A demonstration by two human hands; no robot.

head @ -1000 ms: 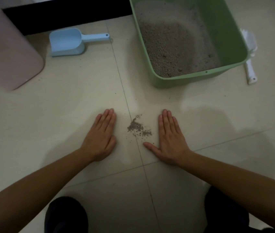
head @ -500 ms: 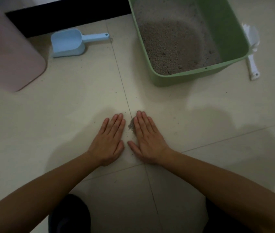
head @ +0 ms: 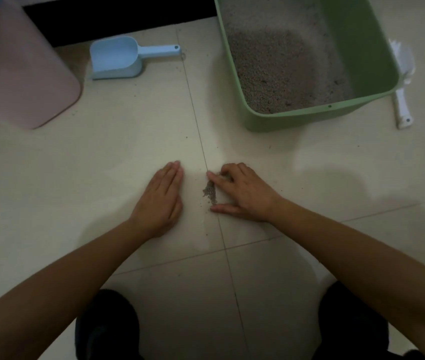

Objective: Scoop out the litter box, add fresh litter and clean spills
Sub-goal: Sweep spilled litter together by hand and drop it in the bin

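Spilled litter [head: 210, 192]: small grey heap on the floor [head: 133, 141], lying on the tile joint, a narrow wedge w/ long axis running roughly away from me, slightly slanted. It sits between my hands but not centred: touching my right hand [head: 245, 194], clear gap to my left hand [head: 160, 196]. Right fingers [head: 217, 181] curled, index along the heap's right edge, thumb flat on the floor just below the heap's near end, so heap is bracketed by index + thumb, open toward the left. Can't tell if any grains are actually pinched; most of the heap is plainly loose on the floor. Left fingers straight and pressed together, palm down, edge of hand facing the heap; holding nothing. Judgement: right hand is nearer and does the gathering; left serves as a wall, so next move prob. needs left to close in from the left along the heap's long axis, then lift the grains. Risk: stray grains around the heap and near the joint get left behind. Further out: green litter box [head: 317, 118] ahead and to the right, litter inside, near wall closest. Blue scoop [head: 118, 58] ahead-left, well apart, empty, handle pointing right. White scoop [head: 402, 100] just beside the box's right wall. Pink bin [head: 21, 81] far left.
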